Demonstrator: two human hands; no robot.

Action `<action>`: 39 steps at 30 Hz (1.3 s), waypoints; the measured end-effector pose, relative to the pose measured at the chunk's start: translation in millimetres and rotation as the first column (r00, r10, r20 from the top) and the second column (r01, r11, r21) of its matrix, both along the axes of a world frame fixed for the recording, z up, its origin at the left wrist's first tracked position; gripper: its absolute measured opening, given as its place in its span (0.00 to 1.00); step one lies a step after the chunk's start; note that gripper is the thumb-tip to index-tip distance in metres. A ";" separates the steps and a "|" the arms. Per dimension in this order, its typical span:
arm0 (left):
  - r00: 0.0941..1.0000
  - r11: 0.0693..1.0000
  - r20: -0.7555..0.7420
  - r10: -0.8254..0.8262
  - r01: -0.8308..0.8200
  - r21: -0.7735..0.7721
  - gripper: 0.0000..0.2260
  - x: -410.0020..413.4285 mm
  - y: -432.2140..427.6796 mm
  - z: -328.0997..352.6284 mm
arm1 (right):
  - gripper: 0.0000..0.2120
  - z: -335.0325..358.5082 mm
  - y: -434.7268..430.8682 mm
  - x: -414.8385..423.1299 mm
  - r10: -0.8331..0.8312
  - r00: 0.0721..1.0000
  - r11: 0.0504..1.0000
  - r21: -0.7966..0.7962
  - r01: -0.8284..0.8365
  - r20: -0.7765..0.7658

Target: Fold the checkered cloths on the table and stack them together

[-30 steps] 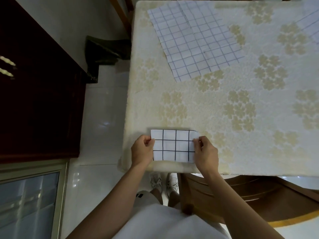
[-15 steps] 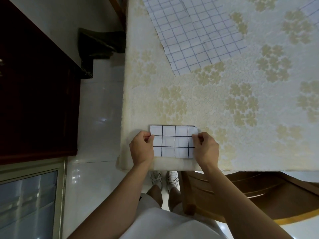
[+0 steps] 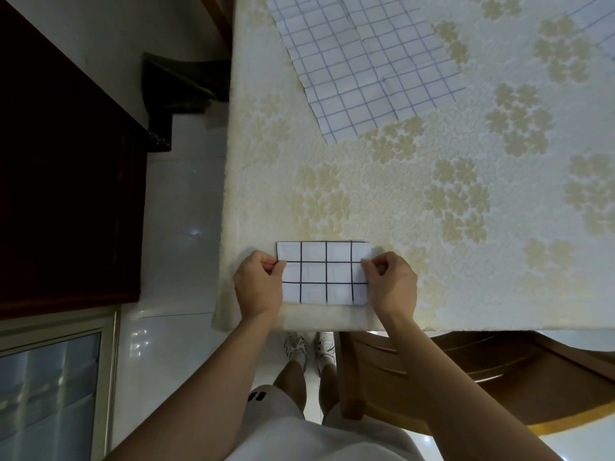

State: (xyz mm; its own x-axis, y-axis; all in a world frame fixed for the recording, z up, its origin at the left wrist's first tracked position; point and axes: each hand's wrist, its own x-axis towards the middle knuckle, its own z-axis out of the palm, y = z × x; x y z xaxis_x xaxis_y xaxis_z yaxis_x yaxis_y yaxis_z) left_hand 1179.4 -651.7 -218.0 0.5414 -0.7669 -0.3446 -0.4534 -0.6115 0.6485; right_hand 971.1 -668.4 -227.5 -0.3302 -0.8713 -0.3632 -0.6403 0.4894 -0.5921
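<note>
Two hands on the folded checkered cloth (image 3: 324, 272) at the desk's (image 3: 399, 194) near edge: left hand (image 3: 258, 287) and right hand (image 3: 392, 286) each pinch a short end, grip closed. Square the layers, press the crease flat. Unfolded checkered cloth (image 3: 362, 61) lies well beyond; stack there afterwards.

A small white folded cloth (image 3: 324, 272) with dark lines making squares lies flat near the table's front edge, and a big open cloth (image 3: 362, 61) with thin blue squares lies spread flat and a bit wrinkled, far behind it.
</note>
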 end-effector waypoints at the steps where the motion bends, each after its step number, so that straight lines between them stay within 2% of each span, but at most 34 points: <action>1: 1.000 1.000 0.005 -0.004 0.004 0.001 0.08 -0.1 0.2 -0.1 | 0.08 1.0 0.0 -0.1 -0.003 1.000 1.000 0.000 0.003 0.004; 7: 0.994 0.993 -0.001 -0.112 0.111 -0.035 0.07 6.3 1.7 8.1 | 0.08 18.6 -6.0 -7.3 0.107 0.992 0.993 -0.040 -0.110 -0.066; 12: 0.936 0.937 0.185 -0.300 0.325 -0.128 0.07 15.9 1.2 40.8 | 0.14 50.3 -14.2 -12.8 0.270 0.930 0.937 -0.154 -0.313 -0.247; 17: 0.832 0.834 0.352 -0.430 0.515 -0.197 0.17 20.4 -10.8 85.1 | 0.17 84.4 -21.8 -4.0 0.321 0.848 0.858 -0.249 -0.449 -0.421; 22: 0.754 0.753 0.490 -0.437 0.604 -0.259 0.24 25.7 -25.7 126.8 | 0.19 123.5 -29.3 17.9 0.343 0.801 0.766 -0.348 -0.541 -0.490; 25: 0.696 0.720 0.585 -0.415 0.645 -0.256 0.24 27.2 -30.8 145.8 | 0.22 145.5 -29.8 31.0 0.340 0.790 0.733 -0.382 -0.563 -0.511; 30: 0.633 0.703 0.639 -0.437 0.684 -0.196 0.25 27.4 -27.2 153.6 | 0.24 156.0 -18.4 39.1 0.362 0.742 0.686 -0.377 -0.622 -0.564; 39: 0.615 0.726 0.653 -0.443 0.673 -0.141 0.24 29.2 -16.7 149.7 | 0.26 151.9 -6.2 40.3 0.391 0.735 0.708 -0.330 -0.625 -0.554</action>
